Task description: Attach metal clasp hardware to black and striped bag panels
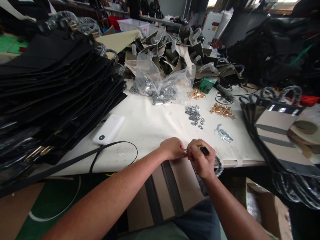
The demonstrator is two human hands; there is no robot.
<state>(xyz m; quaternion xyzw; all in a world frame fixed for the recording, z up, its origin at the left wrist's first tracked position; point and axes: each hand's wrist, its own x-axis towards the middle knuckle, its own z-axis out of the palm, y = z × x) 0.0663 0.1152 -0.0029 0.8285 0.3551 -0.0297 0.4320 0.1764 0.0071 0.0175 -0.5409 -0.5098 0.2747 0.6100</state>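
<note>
Right of centre, our right hand (202, 158) clamps a dark-handled tool (205, 151); our left hand (173, 148) curls at the striped bag (165, 193), its grip we cannot tell.

No legible text. Left of the right hand's (202, 158) grip: white power bank (111, 127), small round display (101, 137), lit marks too small to read. Far beyond grip, leftward: white crate (130, 26), red mark (144, 30), illegible. Far beyond, slightly right: white cabinet (209, 31), red-and-dark patch (215, 24), unreadable.
</note>
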